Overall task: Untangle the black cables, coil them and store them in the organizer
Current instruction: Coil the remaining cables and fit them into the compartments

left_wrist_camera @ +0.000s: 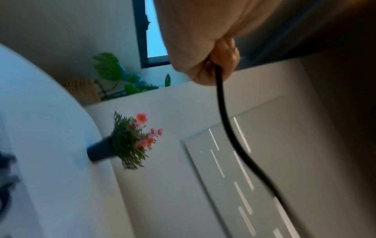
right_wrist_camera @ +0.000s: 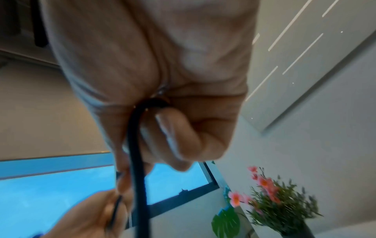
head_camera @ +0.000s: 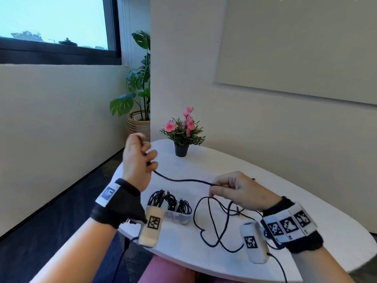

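Black cable (head_camera: 183, 180) stretched between 2 hands, that's the picture. The left hand (head_camera: 136, 160) is raised above the table's far-left edge, fingers curled round 1 end of the cable, and the left wrist view shows the line dropping straight out of that closed fist (left_wrist_camera: 203, 53). The right hand (head_camera: 240, 190) sits lower and nearer the body, thumb and fingers pinching the same cable further along; from the right wrist the cable (right_wrist_camera: 138, 161) bends out from under the curled fingers. The hands are well apart, the span between them sagging slightly.

Below the right hand, the rest of the cable (head_camera: 214, 221) lies in loose crossing loops on the white table (head_camera: 306, 211), partly under the wrist. Just beside the left wrist, on its near-right side, stands the clear organizer (head_camera: 179, 216), with several coiled black cables (head_camera: 169, 201) standing upright in it; how many compartments it has I cannot tell.

Beyond both hands, a small pot of pink flowers (head_camera: 182, 129) stands at the far edge of the table. Further off behind the left hand, a big leafy plant (head_camera: 138, 78) stands in a woven basket.
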`<state>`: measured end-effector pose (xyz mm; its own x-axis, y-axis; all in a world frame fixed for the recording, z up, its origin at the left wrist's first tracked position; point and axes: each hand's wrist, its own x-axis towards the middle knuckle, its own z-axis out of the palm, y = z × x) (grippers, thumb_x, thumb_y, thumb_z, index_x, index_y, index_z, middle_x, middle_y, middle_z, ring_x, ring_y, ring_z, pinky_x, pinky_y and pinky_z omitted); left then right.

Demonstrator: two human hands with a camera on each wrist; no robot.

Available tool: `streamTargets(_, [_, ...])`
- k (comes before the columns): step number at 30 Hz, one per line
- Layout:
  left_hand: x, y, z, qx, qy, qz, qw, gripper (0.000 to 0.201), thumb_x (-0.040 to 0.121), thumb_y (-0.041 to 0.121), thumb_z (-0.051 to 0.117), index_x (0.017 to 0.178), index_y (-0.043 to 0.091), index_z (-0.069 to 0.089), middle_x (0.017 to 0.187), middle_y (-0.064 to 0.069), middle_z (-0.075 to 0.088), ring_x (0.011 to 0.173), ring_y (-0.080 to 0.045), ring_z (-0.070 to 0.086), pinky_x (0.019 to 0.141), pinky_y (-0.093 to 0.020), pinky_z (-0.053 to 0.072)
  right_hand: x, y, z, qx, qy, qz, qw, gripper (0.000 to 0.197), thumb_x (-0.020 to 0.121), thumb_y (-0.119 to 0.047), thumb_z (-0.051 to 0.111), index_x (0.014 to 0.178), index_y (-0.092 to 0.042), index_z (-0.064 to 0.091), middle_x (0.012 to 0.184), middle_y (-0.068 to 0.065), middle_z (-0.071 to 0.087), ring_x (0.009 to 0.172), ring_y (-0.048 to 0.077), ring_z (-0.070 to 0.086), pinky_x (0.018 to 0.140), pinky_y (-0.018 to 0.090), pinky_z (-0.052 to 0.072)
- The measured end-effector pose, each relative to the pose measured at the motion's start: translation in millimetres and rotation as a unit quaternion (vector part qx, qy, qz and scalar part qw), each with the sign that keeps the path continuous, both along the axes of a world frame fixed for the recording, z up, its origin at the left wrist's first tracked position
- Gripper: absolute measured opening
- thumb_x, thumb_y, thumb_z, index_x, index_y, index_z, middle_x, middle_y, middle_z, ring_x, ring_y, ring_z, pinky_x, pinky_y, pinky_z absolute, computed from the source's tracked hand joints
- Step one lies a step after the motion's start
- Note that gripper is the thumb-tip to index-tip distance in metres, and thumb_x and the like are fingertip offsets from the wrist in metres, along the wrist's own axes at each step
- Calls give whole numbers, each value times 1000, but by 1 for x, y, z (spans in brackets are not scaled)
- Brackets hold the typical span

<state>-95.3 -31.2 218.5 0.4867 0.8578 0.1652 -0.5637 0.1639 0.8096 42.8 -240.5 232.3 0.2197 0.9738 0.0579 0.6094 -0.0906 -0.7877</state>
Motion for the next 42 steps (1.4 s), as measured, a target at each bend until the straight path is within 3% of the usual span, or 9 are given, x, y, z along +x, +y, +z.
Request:
streamTargets(5, [20,-31,-17,384,352,-89,849,42,103,30,29,72,20,56,64,5,50,49,-4,39,50,-23,32,4,11,8,102,-13,-58,993,9,86,-13,67,83,-11,75,64,27,54,54,15,44,50,17,39])
streamTargets(8, [23,-43,-21,506,409,-134,747,57,100,44,22,77,16,66,69,5,63,63,-10,54,68,-27,42,11,14,9,145,25,-89,985,7,81,-7,71,82,-13,75,54,9,46,56,13,42,60,17,39])
streamTargets(17, [28,-61,-26,350,173,-272,879,38,91,49,48,69,18,49,61,6,41,53,-4,37,60,-22,35,27,19,-5,254,260,-190,912,13,76,-17,68,82,-7,65,42,-8,35,35,6,22,37,15,22])
streamTargets(24, [30,-49,-25,99,45,-245,963,27,85,37,60,80,14,48,66,2,34,65,-10,39,74,-33,54,13,28,-40,258,165,-168,937,19,91,-15,57,104,-7,67,60,3,55,43,3,39,43,14,32])
streamTargets(29, [42,-44,-33,-9,54,-172,984,29,99,32,40,87,9,52,79,-1,55,83,-13,57,86,-44,53,-5,35,-59,196,21,-129,972,28,100,-19,43,82,-21,64,52,-6,50,63,16,60,83,11,42])
streamTargets(32, [49,-43,-39,-34,33,-181,982,47,102,39,22,114,5,53,125,-11,60,118,-17,57,92,-37,48,-20,43,-67,154,-41,-135,978,36,100,-27,41,67,-19,55,50,-6,51,46,7,47,63,25,42])
streamTargets(35, [54,-43,-37,-58,-25,-163,985,50,103,39,18,94,8,56,95,-5,72,100,-13,67,102,-35,42,-33,52,-72,137,-72,-136,979,35,100,-29,41,81,-9,63,55,-3,49,47,6,40,55,25,35])
streamTargets(38, [51,-39,-31,-134,-114,-98,980,35,103,37,26,75,18,37,54,8,40,43,-6,44,67,-29,55,-37,52,-67,111,28,-107,988,28,100,-22,43,89,-10,65,50,-10,44,42,2,40,49,13,30])
streamTargets(42, [36,-19,-20,-79,-81,-7,994,33,104,33,27,73,21,32,58,8,33,39,-5,27,38,-17,29,-31,39,-68,98,107,-85,986,6,92,-15,60,95,-12,62,63,-12,61,57,-3,55,61,13,42])
